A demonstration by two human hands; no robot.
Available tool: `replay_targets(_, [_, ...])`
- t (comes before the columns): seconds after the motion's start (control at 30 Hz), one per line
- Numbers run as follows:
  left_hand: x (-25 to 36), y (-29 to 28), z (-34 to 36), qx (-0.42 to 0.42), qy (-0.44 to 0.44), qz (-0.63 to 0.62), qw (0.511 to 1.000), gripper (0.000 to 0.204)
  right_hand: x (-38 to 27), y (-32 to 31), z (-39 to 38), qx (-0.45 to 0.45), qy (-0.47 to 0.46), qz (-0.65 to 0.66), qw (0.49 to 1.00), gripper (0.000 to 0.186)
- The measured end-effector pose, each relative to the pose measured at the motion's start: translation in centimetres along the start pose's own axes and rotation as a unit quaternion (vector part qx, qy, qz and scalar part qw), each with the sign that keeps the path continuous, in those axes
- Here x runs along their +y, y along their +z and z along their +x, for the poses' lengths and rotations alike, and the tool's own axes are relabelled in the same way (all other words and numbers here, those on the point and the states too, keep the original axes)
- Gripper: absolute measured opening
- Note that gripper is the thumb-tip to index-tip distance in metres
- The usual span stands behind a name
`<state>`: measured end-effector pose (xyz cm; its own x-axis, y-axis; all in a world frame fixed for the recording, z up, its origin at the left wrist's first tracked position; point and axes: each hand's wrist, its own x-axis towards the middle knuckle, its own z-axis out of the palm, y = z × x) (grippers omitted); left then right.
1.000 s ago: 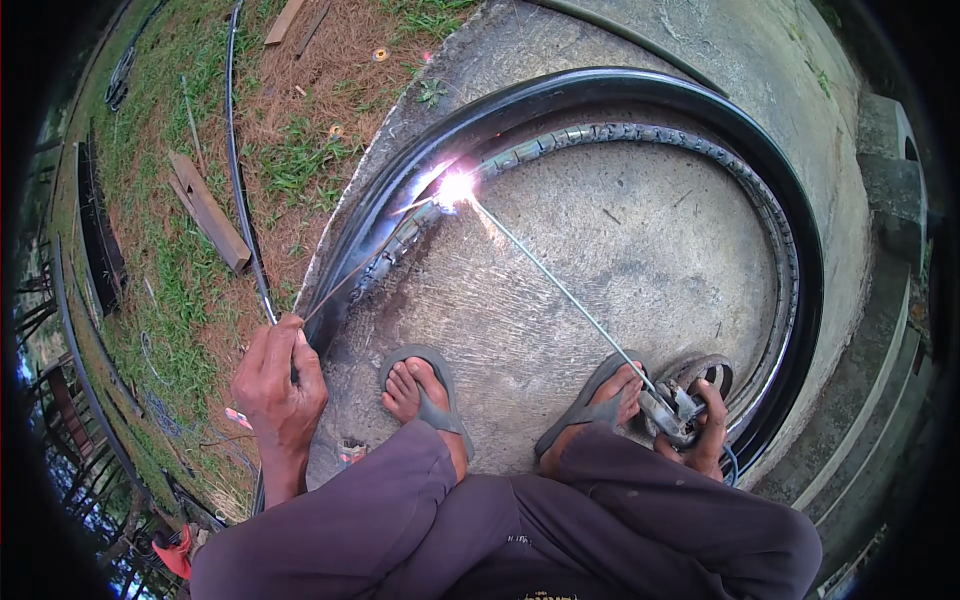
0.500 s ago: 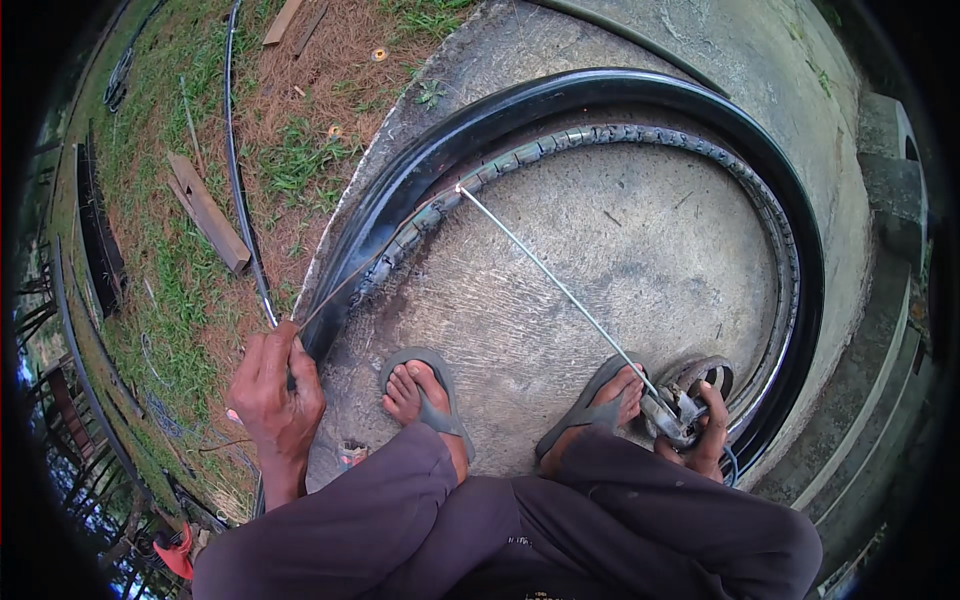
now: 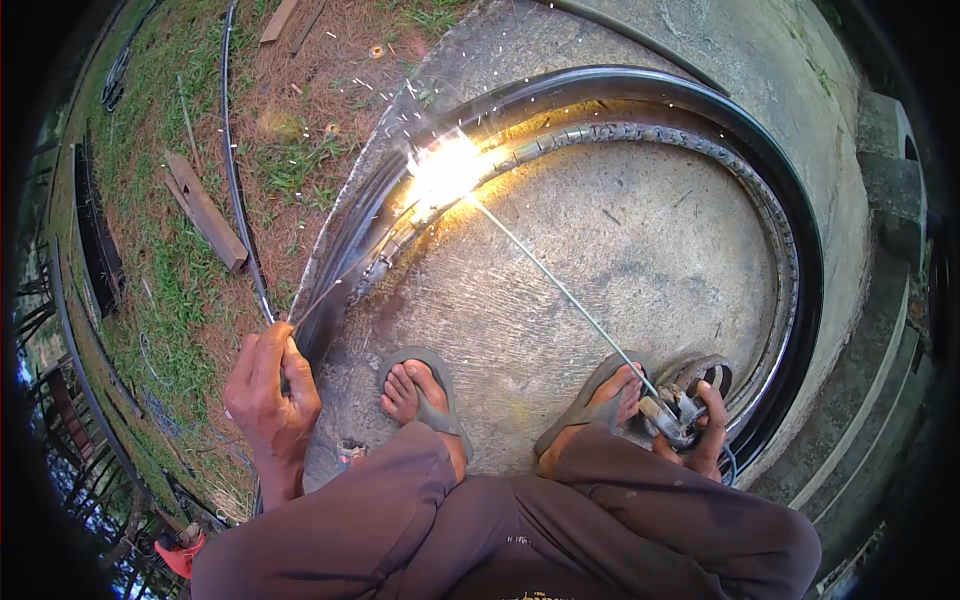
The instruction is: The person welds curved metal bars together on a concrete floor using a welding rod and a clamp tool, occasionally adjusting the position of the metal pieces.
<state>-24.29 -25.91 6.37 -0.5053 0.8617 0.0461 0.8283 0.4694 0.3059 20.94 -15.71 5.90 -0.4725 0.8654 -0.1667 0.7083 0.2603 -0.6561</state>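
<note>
My left hand (image 3: 272, 405) is closed on a thin metal rod (image 3: 338, 282) that runs up toward a bright arc (image 3: 445, 172) throwing yellow light and sparks. Low at the right, my right hand (image 3: 700, 430) grips a metal electrode holder (image 3: 672, 418), from which a long pale electrode (image 3: 560, 295) reaches to the arc. The arc sits on a curved segmented metal strip (image 3: 755, 190), whose welded spot is hidden by glare. A wide black curved channel (image 3: 805, 250) lies around the outside of that strip. A ring-like metal piece (image 3: 697, 364) lies behind the holder.
My sandalled feet (image 3: 420, 400) rest on the concrete (image 3: 560, 240) inside the curve. At left, grass (image 3: 160, 330) holds wooden boards (image 3: 205, 210) and a long dark pipe (image 3: 228, 120). Another tube (image 3: 640, 40) lies at the top, and concrete ledges (image 3: 880, 340) line the right side.
The arc, bright a second ago and out half a second ago, now flares larger and yellower with flying sparks. My left hand has shifted slightly leftward.
</note>
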Motion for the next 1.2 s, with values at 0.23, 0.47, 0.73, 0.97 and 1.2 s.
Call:
replay_targets(0.23, [1.8,-0.5,0.7,0.005,0.014,0.022,1.0,0.018,-0.4,1.1,0.1,0.049,0.023,0.016,0.998,0.085])
replay_targets(0.47, [2.0,0.1,1.5,-0.018,0.013,0.005,1.0,0.018,-0.3,0.8,-0.3,0.035,0.037,0.048,0.998,0.082])
replay_targets(0.73, [2.3,0.5,1.7,-0.009,0.028,0.009,1.0,0.019,0.2,0.8,0.5,0.027,-0.008,0.056,0.998,0.087])
replay_targets(0.97, [2.0,0.5,1.6,-0.014,0.021,0.011,1.0,0.02,-0.6,0.5,0.7,0.005,0.015,0.045,0.999,0.087])
replay_targets(1.2, [1.7,0.5,1.7,-0.025,0.021,0.012,0.999,0.02,0.0,0.4,0.6,-0.001,0.007,0.026,1.0,0.089])
